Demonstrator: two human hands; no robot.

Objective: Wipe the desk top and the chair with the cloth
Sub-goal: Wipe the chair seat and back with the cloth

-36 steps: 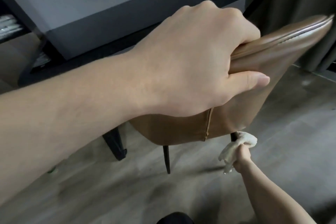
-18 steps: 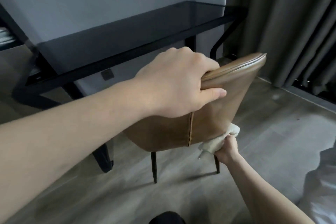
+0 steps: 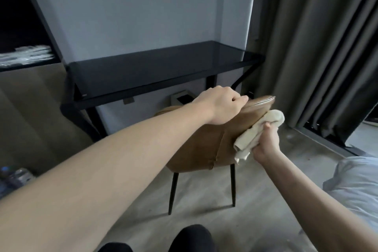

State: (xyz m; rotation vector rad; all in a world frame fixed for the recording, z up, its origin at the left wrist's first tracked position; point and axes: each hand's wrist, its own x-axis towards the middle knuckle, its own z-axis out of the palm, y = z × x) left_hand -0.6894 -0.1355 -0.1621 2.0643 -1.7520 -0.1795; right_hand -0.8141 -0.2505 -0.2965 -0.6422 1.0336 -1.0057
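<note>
1. Grey wood-look floor point(image 3: 204, 200) fills the lower part of the head view, with the person's dark-clad knees point(image 3: 192, 237) at the bottom edge and a pale grey bedsheet point(image 3: 358, 182) at the right edge.
2. From the left, the bare left forearm reaches forward; the left hand point(image 3: 223, 106) grips the top edge of the brown leather chair backrest point(image 3: 200, 147), fingers curled over the rim.
3. At the right side of that backrest, the right hand point(image 3: 266, 145) clutches a crumpled cream cloth point(image 3: 257, 131), which is pressed against the leather just below the top rim.
4. Two thin black legs point(image 3: 173, 192) of the chair stand on the floor.
5. Beyond the chair stands the dark glass surface on a black metal frame point(image 3: 163, 69), set against a pale grey wall point(image 3: 133, 10).
6. Dark grey curtains point(image 3: 319, 47) hang to the right of the surface, and a black shelf unit point(image 3: 28, 55) stands to its left.
</note>
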